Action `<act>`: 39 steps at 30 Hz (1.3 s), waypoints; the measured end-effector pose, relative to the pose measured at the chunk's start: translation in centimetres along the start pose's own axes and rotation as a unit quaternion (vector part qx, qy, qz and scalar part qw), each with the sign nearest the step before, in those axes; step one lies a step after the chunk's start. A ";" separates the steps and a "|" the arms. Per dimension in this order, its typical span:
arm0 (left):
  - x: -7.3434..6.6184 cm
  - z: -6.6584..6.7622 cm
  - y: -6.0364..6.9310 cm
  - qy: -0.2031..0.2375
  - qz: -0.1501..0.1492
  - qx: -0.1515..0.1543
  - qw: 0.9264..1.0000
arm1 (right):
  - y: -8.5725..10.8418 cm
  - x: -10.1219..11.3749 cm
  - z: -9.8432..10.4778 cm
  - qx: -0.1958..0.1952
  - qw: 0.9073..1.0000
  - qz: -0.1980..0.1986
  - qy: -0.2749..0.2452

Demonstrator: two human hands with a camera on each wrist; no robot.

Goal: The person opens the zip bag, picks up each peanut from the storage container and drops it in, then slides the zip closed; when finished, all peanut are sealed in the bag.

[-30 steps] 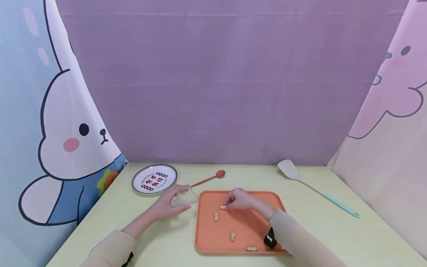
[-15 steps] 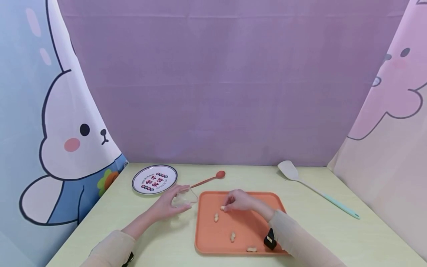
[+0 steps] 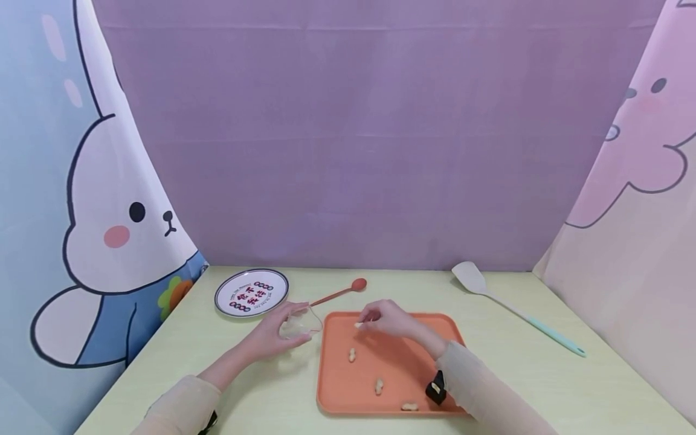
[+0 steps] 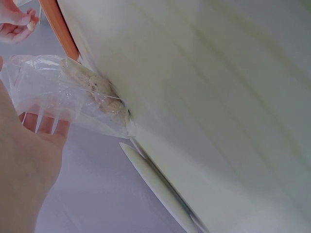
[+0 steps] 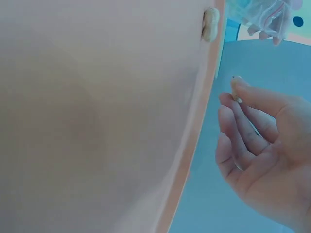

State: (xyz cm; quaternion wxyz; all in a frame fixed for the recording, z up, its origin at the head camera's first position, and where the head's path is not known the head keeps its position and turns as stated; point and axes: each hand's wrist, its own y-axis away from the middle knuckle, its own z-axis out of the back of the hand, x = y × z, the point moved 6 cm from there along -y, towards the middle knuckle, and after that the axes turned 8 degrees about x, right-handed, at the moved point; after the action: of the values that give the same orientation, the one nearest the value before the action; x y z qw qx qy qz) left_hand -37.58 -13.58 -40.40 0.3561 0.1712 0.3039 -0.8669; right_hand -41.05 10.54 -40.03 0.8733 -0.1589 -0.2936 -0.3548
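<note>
My left hand [image 3: 272, 333] holds a clear plastic bag [image 3: 295, 325] at its mouth, beside the tray's left edge. In the left wrist view several peanuts [image 4: 95, 90] lie bunched in the bag's bottom. Over the orange tray [image 3: 399, 368], my right hand [image 3: 387, 319] pinches a peanut [image 3: 358, 325] between thumb and fingertips, lifted off the surface. The right wrist view shows the same peanut [image 5: 237, 99], partly hidden by the thumb. Three more lie on the tray: one peanut [image 3: 351, 355] at left, another peanut [image 3: 379, 386] in front, and a peanut [image 3: 409, 406] along the near rim.
A white patterned plate [image 3: 252, 293] sits at the back left of the table. Beside it lies a red spoon [image 3: 357, 285], its handle end behind the left hand. A spatula [image 3: 522, 313] with a mint-green handle lies to the right of the tray.
My right hand has risen from the tray and shifted slightly left, carrying a peanut with it. My left hand and the bag have stayed in place.
</note>
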 end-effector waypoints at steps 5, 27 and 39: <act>0.1 0.0 0.0 0.001 0.005 0.004 1.000 | -0.6 1.1 0.2 -0.028 1.000 -0.001 -0.001; 0.1 0.1 0.0 -0.004 0.006 -0.003 1.000 | -4.1 7.2 -1.5 -0.059 0.997 0.046 -0.025; 0.1 0.1 -0.1 0.000 0.014 0.007 1.000 | -4.7 8.3 -2.5 -0.053 0.997 0.047 -0.031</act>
State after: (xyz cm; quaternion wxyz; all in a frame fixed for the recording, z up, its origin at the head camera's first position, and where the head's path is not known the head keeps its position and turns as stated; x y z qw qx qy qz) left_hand -37.71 -13.67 -40.33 0.3669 0.1778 0.2954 -0.8640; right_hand -38.63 1.62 -36.49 0.8696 -0.2294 -0.2939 -0.3237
